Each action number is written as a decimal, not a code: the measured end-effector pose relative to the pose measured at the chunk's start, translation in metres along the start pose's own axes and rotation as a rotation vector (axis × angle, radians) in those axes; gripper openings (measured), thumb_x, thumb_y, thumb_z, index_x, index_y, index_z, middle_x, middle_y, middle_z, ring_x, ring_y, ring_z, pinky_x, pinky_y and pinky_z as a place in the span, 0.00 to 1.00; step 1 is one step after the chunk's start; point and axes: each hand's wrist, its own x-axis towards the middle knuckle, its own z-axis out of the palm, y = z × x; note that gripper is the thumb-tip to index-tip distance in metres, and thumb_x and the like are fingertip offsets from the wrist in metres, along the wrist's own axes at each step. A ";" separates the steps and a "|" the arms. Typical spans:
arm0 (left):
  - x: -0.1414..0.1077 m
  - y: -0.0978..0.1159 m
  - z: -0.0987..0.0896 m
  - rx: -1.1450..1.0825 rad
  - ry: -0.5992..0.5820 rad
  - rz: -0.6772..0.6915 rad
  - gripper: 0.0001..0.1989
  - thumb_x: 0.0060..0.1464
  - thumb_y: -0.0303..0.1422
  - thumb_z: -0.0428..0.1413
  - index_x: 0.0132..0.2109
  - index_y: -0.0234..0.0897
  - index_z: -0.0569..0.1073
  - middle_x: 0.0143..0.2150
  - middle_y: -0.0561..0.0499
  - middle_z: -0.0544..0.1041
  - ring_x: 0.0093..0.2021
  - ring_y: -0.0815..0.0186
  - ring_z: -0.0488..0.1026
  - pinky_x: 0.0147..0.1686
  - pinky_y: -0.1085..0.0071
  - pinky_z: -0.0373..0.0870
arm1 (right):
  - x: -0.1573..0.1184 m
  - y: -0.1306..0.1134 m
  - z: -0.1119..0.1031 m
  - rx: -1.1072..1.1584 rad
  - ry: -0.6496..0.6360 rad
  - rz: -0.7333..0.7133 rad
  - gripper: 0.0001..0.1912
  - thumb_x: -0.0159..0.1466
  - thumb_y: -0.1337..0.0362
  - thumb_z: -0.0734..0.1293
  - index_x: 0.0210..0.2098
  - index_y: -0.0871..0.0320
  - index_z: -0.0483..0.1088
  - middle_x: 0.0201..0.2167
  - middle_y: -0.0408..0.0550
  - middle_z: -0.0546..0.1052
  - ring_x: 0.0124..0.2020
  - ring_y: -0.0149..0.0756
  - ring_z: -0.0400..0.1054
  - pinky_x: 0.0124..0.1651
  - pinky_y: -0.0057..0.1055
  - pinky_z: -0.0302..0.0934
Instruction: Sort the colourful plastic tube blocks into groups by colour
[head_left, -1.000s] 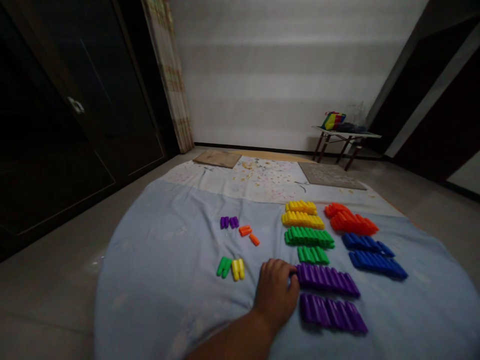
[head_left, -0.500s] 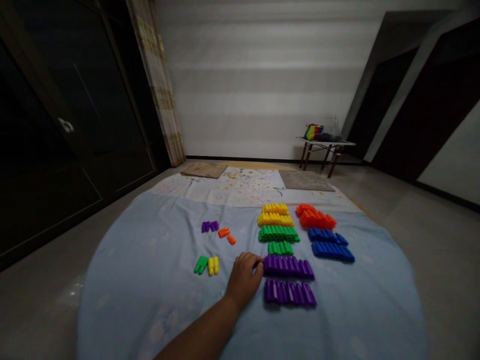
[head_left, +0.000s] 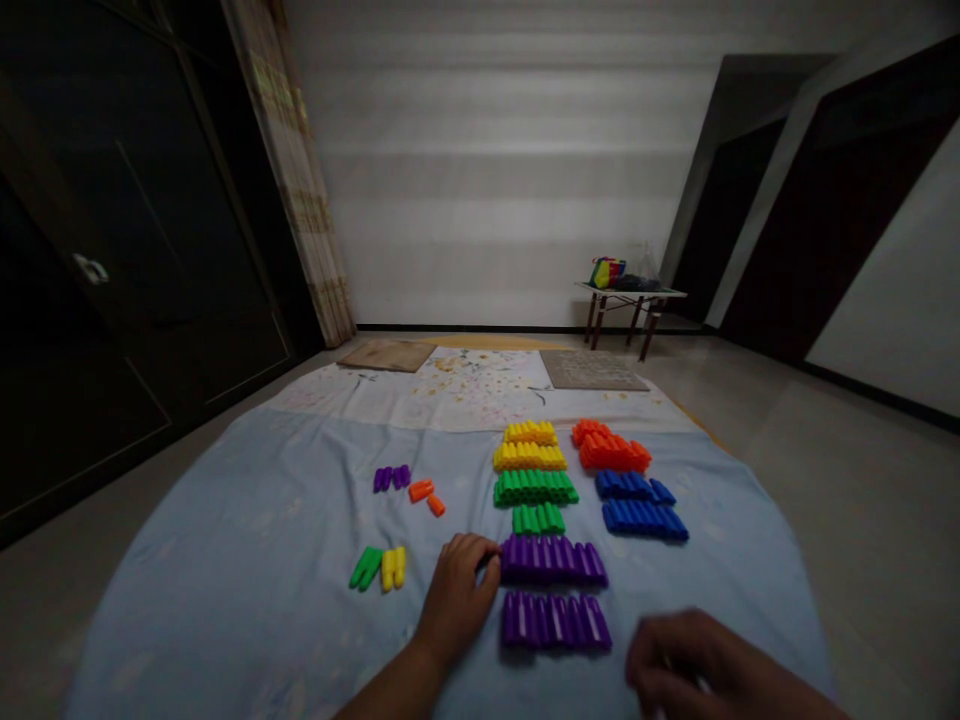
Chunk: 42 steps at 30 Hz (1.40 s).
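My left hand [head_left: 459,595] rests on the cloth with thumb and fingers closed on the left end of a row of purple plastic pegs [head_left: 553,562]. A second purple row [head_left: 556,622] lies just nearer to me. At the lower right my right hand [head_left: 694,665] hovers near that row, its fingers curled and smeared by motion; whether it holds anything is unclear. Beyond the purple rows are green pegs [head_left: 535,488] and yellow pegs [head_left: 529,457], stacked in rows. Blue pegs [head_left: 645,518] and orange pegs [head_left: 613,450] lie to their right.
On the left of the blue cloth [head_left: 247,560] lie small groups of pegs: purple [head_left: 392,478], orange [head_left: 421,490], green [head_left: 366,568] and yellow [head_left: 393,568]. Two flat boards [head_left: 388,355] [head_left: 592,369] sit at the far edge. A small table [head_left: 630,292] with bags stands behind.
My right hand has come into view at the lower right. The whole scene has shifted left and slightly down in the view. My left hand stays at the end of the purple row.
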 end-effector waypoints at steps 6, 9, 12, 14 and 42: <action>0.000 0.003 0.000 0.005 -0.004 -0.029 0.08 0.53 0.31 0.47 0.35 0.38 0.71 0.35 0.49 0.74 0.41 0.63 0.68 0.45 0.64 0.62 | 0.112 0.011 -0.027 0.405 0.758 -0.162 0.21 0.58 0.47 0.61 0.32 0.60 0.70 0.22 0.44 0.70 0.23 0.30 0.62 0.25 0.27 0.59; 0.000 0.003 0.000 0.006 0.004 -0.039 0.08 0.52 0.30 0.47 0.35 0.38 0.71 0.35 0.49 0.74 0.41 0.64 0.68 0.46 0.64 0.62 | 0.131 0.027 -0.018 0.477 0.907 -0.139 0.21 0.57 0.48 0.62 0.35 0.61 0.70 0.21 0.43 0.68 0.22 0.30 0.61 0.25 0.26 0.58; 0.000 0.004 0.001 0.014 0.009 -0.050 0.08 0.51 0.29 0.48 0.35 0.38 0.71 0.35 0.49 0.74 0.41 0.63 0.68 0.47 0.64 0.61 | 0.131 0.042 -0.005 0.462 0.907 -0.086 0.21 0.56 0.48 0.63 0.37 0.61 0.70 0.20 0.42 0.68 0.22 0.31 0.62 0.26 0.26 0.59; 0.000 0.005 0.001 0.016 0.008 -0.059 0.08 0.51 0.29 0.48 0.35 0.39 0.71 0.35 0.49 0.74 0.41 0.64 0.68 0.47 0.64 0.61 | 0.128 0.046 0.000 0.427 0.888 -0.060 0.22 0.56 0.48 0.63 0.37 0.61 0.70 0.21 0.42 0.69 0.23 0.31 0.63 0.26 0.26 0.59; 0.001 0.008 -0.028 0.007 -0.077 0.013 0.12 0.53 0.31 0.47 0.43 0.39 0.71 0.44 0.47 0.74 0.47 0.65 0.68 0.52 0.64 0.63 | 0.132 0.059 0.001 0.206 0.855 -0.075 0.25 0.55 0.44 0.61 0.35 0.60 0.72 0.19 0.44 0.72 0.24 0.36 0.68 0.28 0.30 0.62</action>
